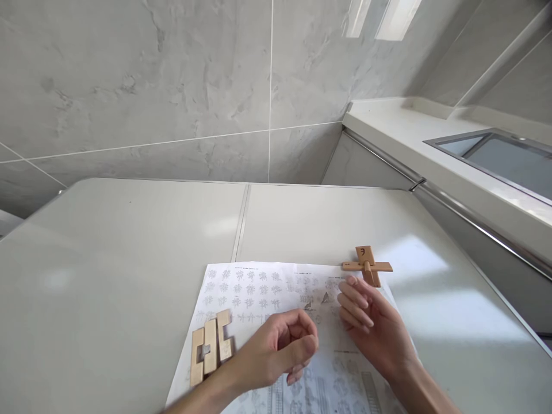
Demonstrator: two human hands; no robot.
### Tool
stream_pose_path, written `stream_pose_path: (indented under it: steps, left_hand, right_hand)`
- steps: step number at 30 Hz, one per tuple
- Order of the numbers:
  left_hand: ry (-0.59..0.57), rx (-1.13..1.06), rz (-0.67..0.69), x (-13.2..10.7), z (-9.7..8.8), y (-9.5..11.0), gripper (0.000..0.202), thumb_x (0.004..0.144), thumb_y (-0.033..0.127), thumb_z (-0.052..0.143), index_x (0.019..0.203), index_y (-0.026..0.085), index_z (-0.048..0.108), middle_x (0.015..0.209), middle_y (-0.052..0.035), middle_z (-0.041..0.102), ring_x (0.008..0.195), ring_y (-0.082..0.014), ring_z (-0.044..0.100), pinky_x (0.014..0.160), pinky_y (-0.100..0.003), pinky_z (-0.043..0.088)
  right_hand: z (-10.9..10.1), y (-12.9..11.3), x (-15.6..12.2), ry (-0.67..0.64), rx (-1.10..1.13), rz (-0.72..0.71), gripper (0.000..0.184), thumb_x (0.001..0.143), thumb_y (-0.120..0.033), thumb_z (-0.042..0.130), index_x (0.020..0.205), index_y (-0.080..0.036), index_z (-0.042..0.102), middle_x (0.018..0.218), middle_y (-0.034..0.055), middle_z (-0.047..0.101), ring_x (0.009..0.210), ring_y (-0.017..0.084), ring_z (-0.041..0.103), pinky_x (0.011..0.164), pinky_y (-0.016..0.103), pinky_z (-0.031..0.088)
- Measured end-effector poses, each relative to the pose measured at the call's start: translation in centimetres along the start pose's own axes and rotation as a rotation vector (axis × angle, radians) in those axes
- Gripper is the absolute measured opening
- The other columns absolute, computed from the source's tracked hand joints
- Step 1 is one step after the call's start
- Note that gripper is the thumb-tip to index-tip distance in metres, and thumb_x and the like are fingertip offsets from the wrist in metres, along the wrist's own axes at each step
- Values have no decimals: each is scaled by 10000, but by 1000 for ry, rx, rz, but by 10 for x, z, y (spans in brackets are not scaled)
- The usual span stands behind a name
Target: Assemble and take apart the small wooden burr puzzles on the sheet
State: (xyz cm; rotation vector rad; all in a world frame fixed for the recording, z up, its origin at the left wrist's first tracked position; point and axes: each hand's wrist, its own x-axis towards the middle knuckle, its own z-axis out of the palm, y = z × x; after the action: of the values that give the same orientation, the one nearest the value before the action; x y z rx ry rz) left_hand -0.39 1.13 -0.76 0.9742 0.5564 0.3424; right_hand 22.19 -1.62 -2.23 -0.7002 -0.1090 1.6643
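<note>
My left hand (282, 348) hovers over the lower middle of a printed sheet (254, 345), its fingers loosely curled and nothing visible between them. To the right is my right hand (373, 322), open, palm turned inward, fingers half bent and holding nothing. Just beyond its fingertips, at the sheet's upper right edge, lies a cross-shaped wooden puzzle assembly (367, 265) of interlocked sticks with dark marks. Left of my left hand, notched wooden puzzle pieces (210, 345) lie side by side on the paper; my left forearm partly covers their lower ends.
The sheet rests on a white folding table (129, 276) with a seam (241, 221) across it. A grey tiled wall (172, 86) stands behind. On the right runs a white counter (397, 123) with a sink (495, 149), above grey cabinet fronts.
</note>
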Motion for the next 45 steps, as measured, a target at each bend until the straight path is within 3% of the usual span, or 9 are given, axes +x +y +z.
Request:
stream_pose_path:
  steps: [4, 7, 9, 13, 17, 21, 26, 34, 45]
  left_hand:
    - [2, 228, 20, -6, 9, 6, 415, 952, 589, 719, 958, 188, 610, 719, 38, 565, 586, -88, 499, 576, -221, 424]
    - [-98, 573, 75, -17, 23, 15, 191, 976, 398, 725, 987, 211, 690, 771, 16, 652, 662, -116, 587, 617, -223, 472]
    - [-114, 806, 228, -26, 28, 24, 96, 1012, 316, 684, 1009, 226, 715, 789, 13, 688, 678, -124, 623, 704, -252, 529]
    - [232, 1188, 485, -50, 13, 41, 77, 1053, 271, 625, 1040, 229, 688, 951, -33, 739, 912, -193, 686, 872, -326, 570]
    - [523, 1420, 309, -81, -21, 38, 420, 997, 417, 700, 1399, 321, 622, 1505, -82, 596, 1305, -321, 610, 837, -341, 641]
    - [552, 1633, 208, -108, -44, 15, 695, 995, 476, 700, 1621, 374, 416, 1662, -75, 446, 1479, -378, 461, 1076, -539, 584]
    - [539, 1683, 212, -120, -52, -6, 562, 1044, 383, 648, 1578, 422, 479, 1662, -37, 440, 1470, -336, 463, 1104, -525, 570]
    - [626, 1630, 243, -129, -53, -17, 413, 1055, 353, 615, 1467, 389, 611, 1515, -60, 578, 1356, -307, 575, 1025, -442, 619]
    - [623, 1468, 345, -101, -55, 6, 303, 1054, 415, 623, 1344, 366, 694, 1414, -74, 630, 1256, -287, 618, 944, -388, 628]
  right_hand:
    - [5, 11, -3, -85, -133, 86, 312, 966, -306, 768, 770, -198, 551, 663, -77, 389, 499, 73, 242, 471, 214, 322]
    - [5, 16, -3, -144, -232, 101, 306, 987, -343, 736, 789, -203, 548, 666, -70, 411, 497, 76, 241, 481, 233, 261]
    - [4, 17, -2, -171, -307, 108, 305, 990, -372, 729, 808, -208, 547, 663, -70, 420, 490, 76, 251, 484, 245, 231]
    - [4, 16, -3, -196, -394, 120, 360, 986, -418, 729, 787, -214, 510, 649, -72, 420, 494, 80, 278, 501, 254, 220]
    - [7, 17, -7, -193, -419, 126, 352, 969, -426, 754, 810, -216, 521, 659, -72, 434, 504, 80, 295, 513, 254, 211]
    - [9, 18, -7, -206, -440, 133, 346, 961, -437, 763, 822, -215, 537, 668, -68, 444, 509, 80, 302, 518, 259, 208]
    - [10, 17, -8, -251, -505, 125, 332, 987, -437, 736, 837, -218, 537, 686, -59, 451, 535, 92, 313, 536, 267, 223]
    - [9, 15, -8, -297, -549, 106, 308, 1011, -422, 704, 850, -224, 532, 672, -62, 445, 541, 100, 337, 555, 276, 246]
    - [9, 15, -4, -291, -496, 119, 321, 976, -409, 748, 830, -226, 529, 663, -63, 458, 525, 94, 348, 534, 268, 237]
